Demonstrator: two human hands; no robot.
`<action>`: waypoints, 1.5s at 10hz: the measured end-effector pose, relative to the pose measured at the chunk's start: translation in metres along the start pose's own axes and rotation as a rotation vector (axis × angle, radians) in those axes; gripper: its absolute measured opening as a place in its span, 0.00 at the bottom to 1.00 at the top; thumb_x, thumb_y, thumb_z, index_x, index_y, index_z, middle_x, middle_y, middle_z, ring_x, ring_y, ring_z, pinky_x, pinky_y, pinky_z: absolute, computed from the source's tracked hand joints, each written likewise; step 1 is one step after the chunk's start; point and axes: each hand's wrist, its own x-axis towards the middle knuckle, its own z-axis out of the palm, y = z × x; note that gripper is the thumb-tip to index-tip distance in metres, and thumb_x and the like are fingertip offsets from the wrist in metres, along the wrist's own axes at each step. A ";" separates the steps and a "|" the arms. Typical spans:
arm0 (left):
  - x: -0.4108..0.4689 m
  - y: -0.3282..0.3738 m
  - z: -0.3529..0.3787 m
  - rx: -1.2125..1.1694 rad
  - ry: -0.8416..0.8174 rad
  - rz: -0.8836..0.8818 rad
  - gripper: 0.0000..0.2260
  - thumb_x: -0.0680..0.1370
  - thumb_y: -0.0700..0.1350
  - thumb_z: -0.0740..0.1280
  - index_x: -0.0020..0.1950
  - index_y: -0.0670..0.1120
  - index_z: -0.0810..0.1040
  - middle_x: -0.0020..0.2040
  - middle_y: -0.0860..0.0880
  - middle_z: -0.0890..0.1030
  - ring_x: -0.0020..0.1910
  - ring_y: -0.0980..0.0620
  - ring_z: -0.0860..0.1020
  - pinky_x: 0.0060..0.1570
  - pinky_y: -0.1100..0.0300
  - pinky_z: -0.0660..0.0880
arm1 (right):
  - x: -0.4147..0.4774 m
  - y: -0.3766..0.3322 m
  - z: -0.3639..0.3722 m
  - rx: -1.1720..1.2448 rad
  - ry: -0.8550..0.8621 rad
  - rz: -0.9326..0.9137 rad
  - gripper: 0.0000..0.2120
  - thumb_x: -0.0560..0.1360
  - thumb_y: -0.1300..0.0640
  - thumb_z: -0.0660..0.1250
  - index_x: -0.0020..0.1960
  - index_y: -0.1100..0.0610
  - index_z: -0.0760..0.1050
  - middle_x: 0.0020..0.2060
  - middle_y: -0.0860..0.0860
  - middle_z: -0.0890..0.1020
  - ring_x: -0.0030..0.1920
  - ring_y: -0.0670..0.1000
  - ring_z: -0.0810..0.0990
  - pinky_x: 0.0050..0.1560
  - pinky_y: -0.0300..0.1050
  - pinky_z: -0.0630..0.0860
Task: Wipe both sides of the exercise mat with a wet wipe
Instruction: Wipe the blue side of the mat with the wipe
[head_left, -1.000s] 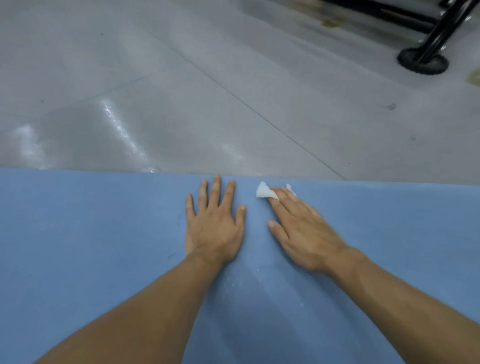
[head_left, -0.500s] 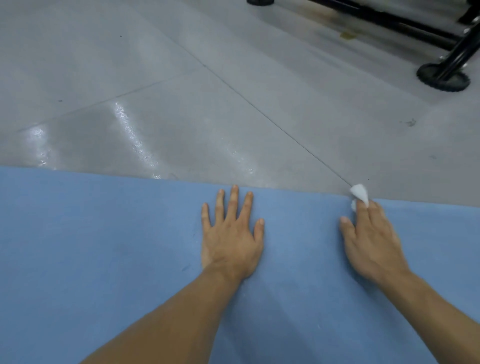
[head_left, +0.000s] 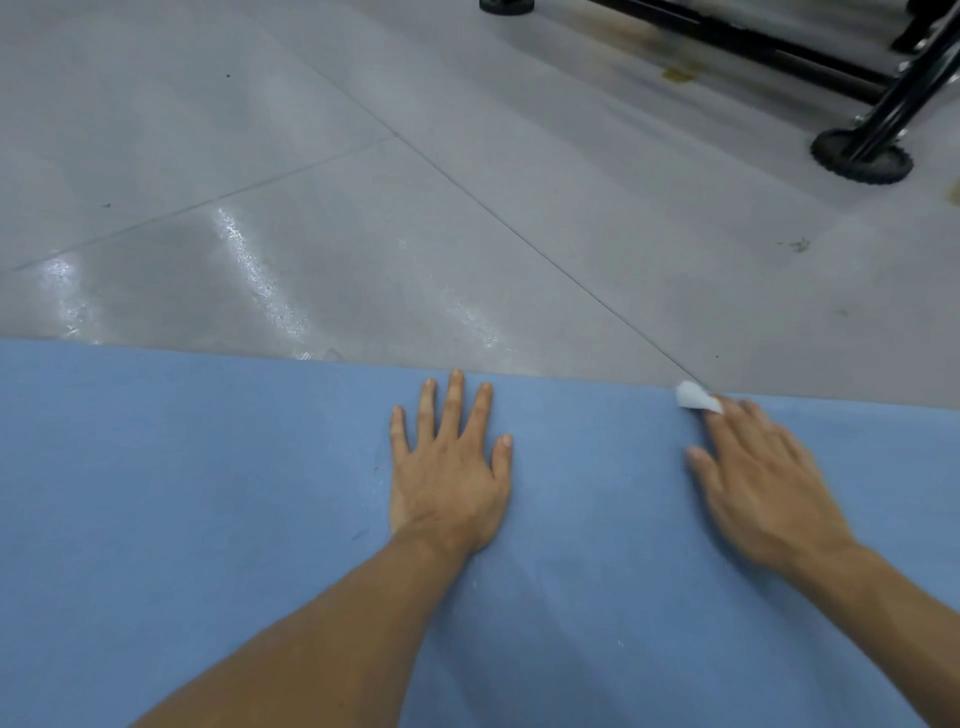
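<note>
The blue exercise mat (head_left: 208, 519) lies flat on the floor (head_left: 363, 208), its long axis running left to right. The left hand (head_left: 449, 467) presses it with fingers spread and straight. The right hand (head_left: 763, 483), fingers extended, presses the wet wipe (head_left: 693, 397) onto the mat's far edge.

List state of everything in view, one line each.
exercise mat: laid flat on the floor, blue face up.
wet wipe: bunched, pressed under the right fingertips at the mat's far edge.
left hand: palm down on the mat, fingers spread, holding nothing.
right hand: fingers straight, pressing the wipe on the mat, blurred.
floor: grey, glossy patches near the mat.
black frame: standing on its round foot.
</note>
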 end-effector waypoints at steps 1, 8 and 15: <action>0.000 0.001 -0.001 0.006 -0.003 -0.005 0.28 0.84 0.62 0.39 0.83 0.58 0.36 0.83 0.55 0.32 0.81 0.50 0.31 0.79 0.41 0.34 | -0.002 0.045 -0.008 0.061 0.053 0.197 0.29 0.84 0.45 0.53 0.84 0.50 0.55 0.77 0.54 0.67 0.77 0.59 0.64 0.74 0.63 0.65; 0.002 -0.001 0.002 0.028 0.006 0.003 0.29 0.83 0.63 0.38 0.83 0.58 0.37 0.83 0.55 0.34 0.82 0.50 0.32 0.79 0.41 0.34 | -0.096 -0.074 0.023 -0.172 0.031 -0.825 0.34 0.82 0.33 0.56 0.78 0.55 0.70 0.83 0.50 0.61 0.82 0.52 0.60 0.76 0.49 0.59; 0.001 0.001 -0.001 0.019 -0.002 0.001 0.29 0.84 0.63 0.40 0.84 0.58 0.37 0.83 0.56 0.34 0.82 0.51 0.32 0.79 0.41 0.34 | -0.091 -0.056 0.014 -0.088 -0.051 -0.625 0.36 0.82 0.31 0.53 0.82 0.52 0.63 0.83 0.46 0.57 0.82 0.62 0.57 0.76 0.58 0.57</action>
